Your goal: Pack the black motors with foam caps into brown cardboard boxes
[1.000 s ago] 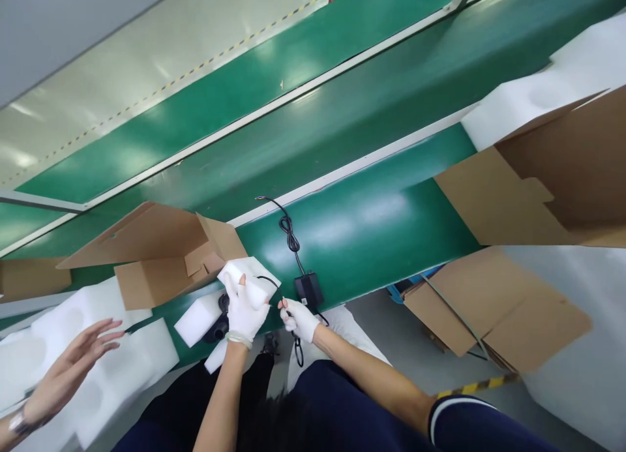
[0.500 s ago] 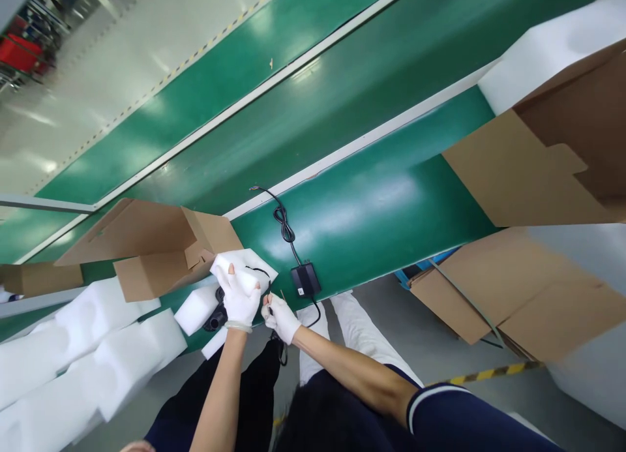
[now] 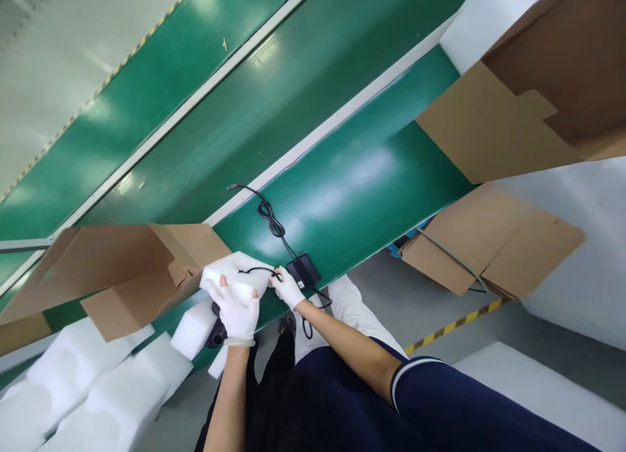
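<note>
My left hand [image 3: 238, 314], in a white glove with bare fingertips, is shut on a white foam block [image 3: 233, 279]. My right hand [image 3: 288, 287], gloved the same way, pinches a black cable [image 3: 261, 270] that lies across the top of the foam. The cable leads toward a black power adapter [image 3: 303, 271] on the green conveyor belt [image 3: 342, 184]. A looped black cord [image 3: 268, 216] lies beyond it. Under my left hand, a dark object [image 3: 216, 333] is mostly hidden, beside a smaller foam block [image 3: 193, 328].
An open cardboard box [image 3: 122, 276] stands left of my hands, with moulded white foam packing [image 3: 98, 393] below it. Large cardboard flaps [image 3: 489, 126] and flattened cardboard [image 3: 489, 240] sit at right. Grey floor with yellow-black tape [image 3: 454, 325] lies beyond the belt's edge.
The co-worker's hand at lower left has left view. My hands have drawn closer, and the right now pinches the cable over the foam. The whole scene has shifted with my head.
</note>
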A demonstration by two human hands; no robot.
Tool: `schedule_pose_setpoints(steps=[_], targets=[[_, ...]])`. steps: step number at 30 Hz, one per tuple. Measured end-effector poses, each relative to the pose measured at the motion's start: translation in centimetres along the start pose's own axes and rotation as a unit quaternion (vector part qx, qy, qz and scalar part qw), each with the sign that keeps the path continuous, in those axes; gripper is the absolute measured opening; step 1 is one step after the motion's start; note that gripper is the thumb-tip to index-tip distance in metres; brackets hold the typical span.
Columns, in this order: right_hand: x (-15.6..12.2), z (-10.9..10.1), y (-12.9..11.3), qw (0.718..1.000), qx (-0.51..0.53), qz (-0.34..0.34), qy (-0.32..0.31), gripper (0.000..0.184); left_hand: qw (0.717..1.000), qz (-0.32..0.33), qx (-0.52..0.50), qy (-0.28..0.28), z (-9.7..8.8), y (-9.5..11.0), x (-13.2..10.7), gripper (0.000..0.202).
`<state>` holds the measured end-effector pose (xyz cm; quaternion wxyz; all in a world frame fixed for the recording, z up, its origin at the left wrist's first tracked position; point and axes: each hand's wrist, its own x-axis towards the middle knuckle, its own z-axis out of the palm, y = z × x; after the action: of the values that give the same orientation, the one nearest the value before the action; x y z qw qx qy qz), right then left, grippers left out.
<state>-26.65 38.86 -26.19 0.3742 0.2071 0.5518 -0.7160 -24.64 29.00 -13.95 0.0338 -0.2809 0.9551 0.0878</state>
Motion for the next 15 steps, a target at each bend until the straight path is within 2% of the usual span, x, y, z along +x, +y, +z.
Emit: schedule_pose_setpoints(steps=[5,10,13,15], targets=[[0.1,-0.2,-0.4,0.998,-0.042,-0.054,0.018,0.027,1.000,0.004,-0.006,0.008,0.1,-0.2,0.0,0.087],[-0.5,0.1,-1.7,0.985,-0.150,-0.047,0.076,0.029,1.000,0.009,-0.003,0.012,0.3,-0.4,-0.1,0.086],[-1.4,0.1,-1.7,0.990,-0.089,-0.060,0.086,0.011,1.000,0.001,-0.005,0.010,0.2,-0.1,0.0,0.085],[-1.9,0.1,-1.2,0.996,0.000,-0.065,0.061,0.013,1.000,-0.004,-0.010,0.012,0.1,0.0,0.0,0.084]])
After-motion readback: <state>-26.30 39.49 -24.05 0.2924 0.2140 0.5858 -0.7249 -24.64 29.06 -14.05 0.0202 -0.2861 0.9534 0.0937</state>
